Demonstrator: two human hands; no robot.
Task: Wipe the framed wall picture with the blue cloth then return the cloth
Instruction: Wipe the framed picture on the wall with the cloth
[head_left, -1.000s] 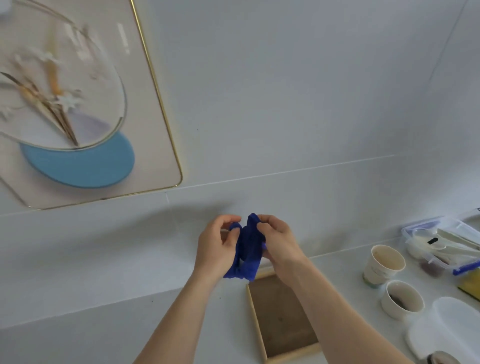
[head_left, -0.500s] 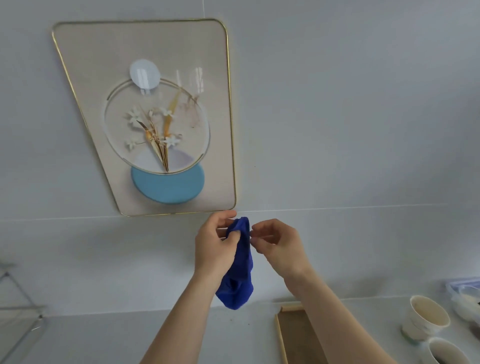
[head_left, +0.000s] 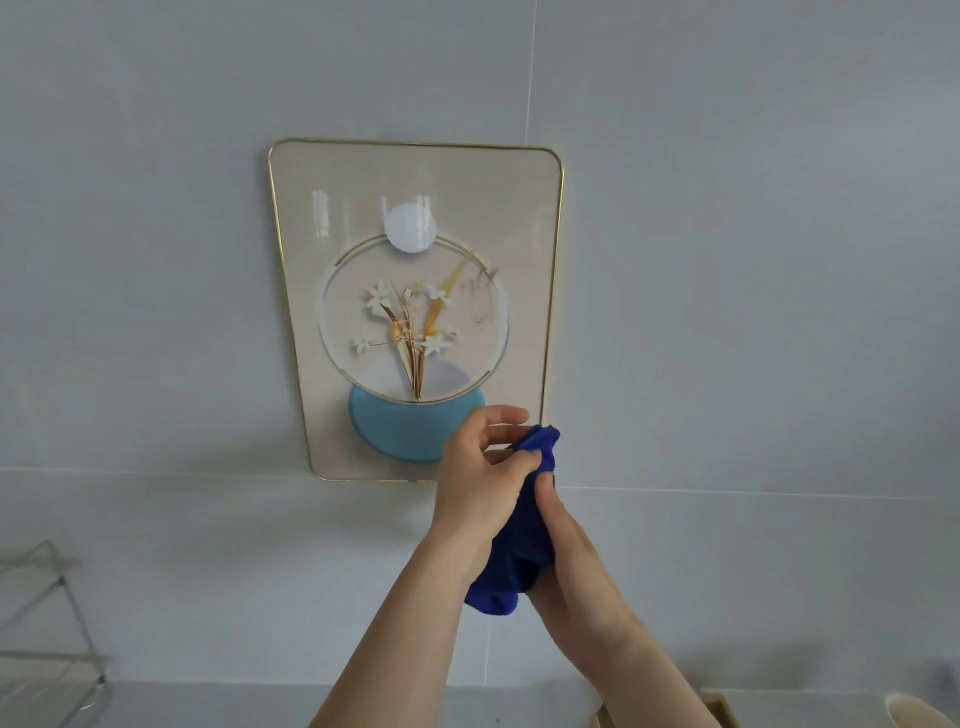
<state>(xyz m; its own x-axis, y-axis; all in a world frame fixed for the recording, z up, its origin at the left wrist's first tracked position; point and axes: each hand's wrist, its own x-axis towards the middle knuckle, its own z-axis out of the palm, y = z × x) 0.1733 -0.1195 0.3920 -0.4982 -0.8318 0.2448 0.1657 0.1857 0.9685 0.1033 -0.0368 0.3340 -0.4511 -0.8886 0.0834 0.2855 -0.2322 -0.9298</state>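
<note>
Cloth (head_left: 522, 535) of deep blue, soft and bunched, hangs between both hands in front of the pale wall (head_left: 727, 312), its top corner poking up just beside the lower right corner of the framed picture (head_left: 415, 312) and its rounded bottom fold drooping below the wrists. The left hand (head_left: 480, 480) pinches the upper part between thumb and curled fingers, with the forefinger lifted and lying across the picture's lower right area; the right hand (head_left: 566, 551) grips the cloth lower down from the side, thumb pressed along the fabric, the other fingers hidden behind it. The picture has a thin gold frame with rounded corners, a beige ground, a gold ring enclosing white flowers and golden stems, a white disc at the top of the ring and a light blue disc under it. Half a second ago the picture sat up and to the left and looked skewed; now it is central and nearly square-on, and the hands have come up against its lower edge, the right hand sliding down the cloth. The cloth's long axis runs nearly vertical, leaning slightly, top to the right, bottom to the left. At the bottom right edge show a wooden tray corner (head_left: 719, 709) and a paper cup rim (head_left: 917, 712); a wire rack (head_left: 47, 623) stands at lower left
</note>
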